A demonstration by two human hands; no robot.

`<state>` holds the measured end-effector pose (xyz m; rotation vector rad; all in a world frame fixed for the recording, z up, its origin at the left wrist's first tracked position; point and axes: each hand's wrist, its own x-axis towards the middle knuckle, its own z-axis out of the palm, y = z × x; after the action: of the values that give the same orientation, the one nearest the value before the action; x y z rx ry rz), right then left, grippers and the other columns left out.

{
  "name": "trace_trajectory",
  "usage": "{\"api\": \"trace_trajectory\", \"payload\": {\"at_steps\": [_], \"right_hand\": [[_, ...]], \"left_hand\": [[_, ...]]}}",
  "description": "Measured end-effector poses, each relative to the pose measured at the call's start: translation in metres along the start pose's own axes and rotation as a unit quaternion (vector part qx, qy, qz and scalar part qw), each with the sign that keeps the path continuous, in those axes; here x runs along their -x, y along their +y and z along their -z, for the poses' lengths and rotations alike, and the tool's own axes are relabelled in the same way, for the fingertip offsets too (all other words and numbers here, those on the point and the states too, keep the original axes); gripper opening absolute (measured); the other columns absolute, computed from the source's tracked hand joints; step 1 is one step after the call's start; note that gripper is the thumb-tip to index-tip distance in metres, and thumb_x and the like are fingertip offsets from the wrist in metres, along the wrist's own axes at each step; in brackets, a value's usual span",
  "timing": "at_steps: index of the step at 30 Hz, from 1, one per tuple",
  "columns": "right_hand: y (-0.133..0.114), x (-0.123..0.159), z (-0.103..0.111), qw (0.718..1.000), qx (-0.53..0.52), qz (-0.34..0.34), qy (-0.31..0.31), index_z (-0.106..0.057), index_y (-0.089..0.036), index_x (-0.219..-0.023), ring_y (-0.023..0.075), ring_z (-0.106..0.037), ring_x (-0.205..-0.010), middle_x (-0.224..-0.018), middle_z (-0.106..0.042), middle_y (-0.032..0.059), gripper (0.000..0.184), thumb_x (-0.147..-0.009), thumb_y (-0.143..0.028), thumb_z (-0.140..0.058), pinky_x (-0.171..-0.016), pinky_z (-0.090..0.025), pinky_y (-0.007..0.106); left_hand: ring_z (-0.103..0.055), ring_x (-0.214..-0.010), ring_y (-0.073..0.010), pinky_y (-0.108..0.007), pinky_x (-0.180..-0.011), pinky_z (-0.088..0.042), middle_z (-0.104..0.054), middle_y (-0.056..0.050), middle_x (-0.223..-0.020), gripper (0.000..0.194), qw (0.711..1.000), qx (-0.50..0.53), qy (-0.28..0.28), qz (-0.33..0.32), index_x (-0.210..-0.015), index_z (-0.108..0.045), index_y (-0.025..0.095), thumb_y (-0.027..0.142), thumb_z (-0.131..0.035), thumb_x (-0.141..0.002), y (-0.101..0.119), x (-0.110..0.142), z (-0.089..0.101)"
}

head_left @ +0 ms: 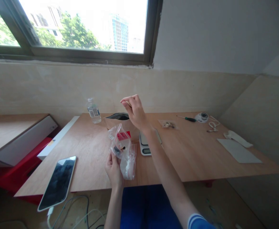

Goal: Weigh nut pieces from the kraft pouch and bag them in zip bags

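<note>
Blue sleeve [200, 221] with white stripes at the cuff; blue lower garment [145, 206].

Clear plastic bag [120, 143]: thin, glossy, wrinkled. Light brown rectangular tabletop [91, 171]: wood-look, smooth, faint sheen. Black-screened white-edged tablet [59, 181]: glossy, reflective.

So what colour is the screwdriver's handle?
The screwdriver's handle is dark green, as the head view shows.

A clear bottle [94, 112] is standing toward ten o'clock on the surface [177, 152], a tablet [57, 182] is lying toward eight, a green-handled screwdriver [189, 119] and a white dome camera [201, 117] are resting toward two, and a pale sheet [239, 151] is lying toward three.
</note>
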<state>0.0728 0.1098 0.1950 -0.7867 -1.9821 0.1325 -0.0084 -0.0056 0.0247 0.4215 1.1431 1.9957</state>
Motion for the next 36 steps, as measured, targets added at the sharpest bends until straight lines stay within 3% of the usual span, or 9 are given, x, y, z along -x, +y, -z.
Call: {"api": "trace_trajectory", "payload": {"at_steps": [8, 11, 14, 18, 20, 23, 27, 32, 36], "right_hand": [[0.012, 0.02, -0.022, 0.989, 0.112, -0.032, -0.087, -0.06, -0.021, -0.108, 0.0234, -0.045, -0.109, -0.118, -0.047, 0.0101, 0.033, -0.097, -0.038, -0.034, -0.096, -0.032, 0.041], [0.005, 0.035, -0.012, 0.997, 0.066, -0.033, -0.019, -0.059, -0.023, -0.113, 0.0225, -0.044, -0.114, -0.124, -0.046, 0.0096, 0.027, -0.094, -0.032, -0.043, -0.1, -0.03, 0.039], [-0.006, 0.05, 0.004, 0.997, -0.066, -0.047, -0.004, -0.063, -0.019, -0.098, 0.0176, -0.053, -0.099, -0.105, -0.056, 0.007, 0.024, -0.091, -0.018, -0.04, -0.091, -0.038, 0.033], [-0.018, 0.07, 0.017, 0.949, -0.218, -0.089, -0.208, -0.062, -0.018, -0.087, 0.0126, -0.057, -0.074, -0.085, -0.063, 0.0021, 0.025, -0.087, -0.01, -0.038, -0.069, -0.045, 0.025], [-0.02, 0.079, 0.013, 0.932, -0.2, -0.101, -0.286, -0.062, -0.017, -0.094, 0.0136, -0.058, -0.079, -0.093, -0.064, 0.0043, 0.018, -0.084, -0.011, -0.047, -0.071, -0.045, 0.025], [-0.016, 0.091, -0.002, 0.933, -0.132, -0.08, -0.324, -0.061, -0.014, -0.095, 0.0186, -0.058, -0.093, -0.101, -0.064, 0.0093, 0.017, -0.079, -0.01, -0.058, -0.082, -0.045, 0.029], [-0.011, 0.096, -0.011, 0.94, -0.137, -0.079, -0.303, -0.064, -0.015, -0.089, 0.017, -0.062, -0.089, -0.093, -0.067, 0.0058, 0.013, -0.082, -0.008, -0.056, -0.08, -0.046, 0.027], [-0.013, 0.082, 0.018, 0.94, -0.196, -0.102, -0.259, -0.068, -0.019, -0.091, 0.0136, -0.063, -0.087, -0.094, -0.07, 0.0014, 0.016, -0.083, -0.01, -0.058, -0.079, -0.047, 0.024], [-0.006, 0.058, 0.034, 0.98, -0.164, -0.082, -0.076, -0.067, -0.022, -0.099, 0.0132, -0.061, -0.084, -0.098, -0.069, 0.0011, 0.017, -0.086, -0.018, -0.057, -0.076, -0.047, 0.025]], "left_hand": [[-0.066, -0.092, -0.0166, -0.028, -0.085, -0.049, -0.07, -0.007, -0.101, 0.035, 1.0, -0.005, -0.006, -0.002, -0.102, -0.067, 0.017, 0.042, -0.063, -0.078, 0.001, 0.001, 0.001], [-0.065, -0.093, -0.0165, -0.027, -0.085, -0.049, -0.07, -0.007, -0.102, 0.036, 1.0, -0.005, -0.008, -0.003, -0.104, -0.066, 0.017, 0.042, -0.062, -0.079, 0.001, 0.001, 0.002], [-0.065, -0.091, -0.0164, -0.026, -0.081, -0.049, -0.07, -0.006, -0.1, 0.036, 1.0, -0.017, -0.014, -0.005, -0.103, -0.066, 0.017, 0.043, -0.062, -0.079, 0.002, 0.001, 0.002], [-0.065, -0.089, -0.0162, -0.024, -0.077, -0.05, -0.07, -0.007, -0.099, 0.037, 1.0, -0.023, -0.01, -0.008, -0.104, -0.066, 0.016, 0.043, -0.062, -0.079, 0.004, 0.003, 0.001], [-0.065, -0.089, -0.0156, -0.023, -0.076, -0.05, -0.07, -0.006, -0.1, 0.035, 1.0, -0.009, -0.014, -0.009, -0.104, -0.066, 0.017, 0.042, -0.062, -0.079, 0.005, 0.004, 0.0], [-0.066, -0.088, -0.0152, -0.022, -0.075, -0.05, -0.07, -0.006, -0.1, 0.033, 1.0, 0.014, -0.018, -0.005, -0.103, -0.066, 0.018, 0.039, -0.064, -0.078, 0.007, 0.006, -0.003], [-0.067, -0.083, -0.0163, -0.023, -0.072, -0.05, -0.071, -0.006, -0.098, 0.033, 1.0, 0.01, -0.003, -0.007, -0.098, -0.068, 0.017, 0.04, -0.067, -0.074, 0.01, 0.008, -0.004], [-0.067, -0.084, -0.0157, -0.022, -0.072, -0.05, -0.071, -0.005, -0.097, 0.036, 0.999, -0.019, 0.024, -0.033, -0.104, -0.066, 0.017, 0.039, -0.065, -0.076, 0.013, 0.004, 0.0], [-0.066, -0.094, -0.0173, -0.025, -0.081, -0.049, -0.071, -0.007, -0.101, 0.038, 0.999, 0.001, 0.027, -0.033, -0.109, -0.064, 0.017, 0.037, -0.064, -0.077, 0.013, 0.0, 0.002]]}}
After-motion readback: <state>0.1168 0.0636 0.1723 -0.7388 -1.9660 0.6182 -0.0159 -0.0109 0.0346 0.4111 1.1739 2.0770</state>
